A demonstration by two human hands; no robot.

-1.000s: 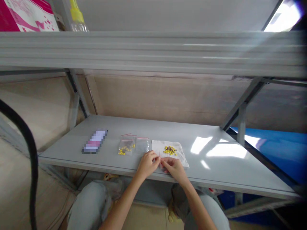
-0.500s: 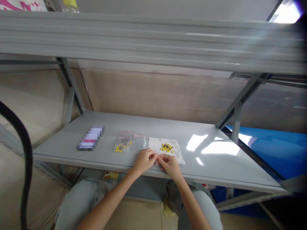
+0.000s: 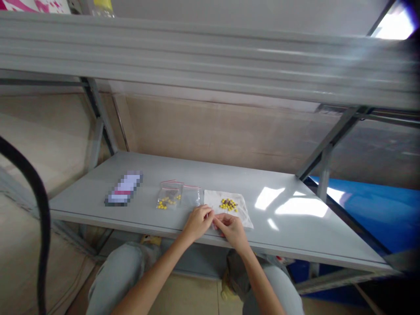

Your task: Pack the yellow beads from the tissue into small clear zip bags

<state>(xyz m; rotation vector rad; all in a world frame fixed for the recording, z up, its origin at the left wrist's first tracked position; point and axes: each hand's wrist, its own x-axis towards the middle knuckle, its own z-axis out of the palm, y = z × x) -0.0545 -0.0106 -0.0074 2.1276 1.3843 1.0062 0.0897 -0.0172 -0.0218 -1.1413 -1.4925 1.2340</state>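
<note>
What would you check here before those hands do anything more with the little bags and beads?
1. Both hands in view: ok, left hand and right hand meet at the shelf front edge.
2. Something pinched between the fingers: cannot tell, too small.
3. Beads gathered in a pile on the white sheet: ok.
4. Filled bag lying flat: ok.
5. Second bag beside it: ok; contents cannot tell.
6. Blurred item apart from the hands: ok.
</note>
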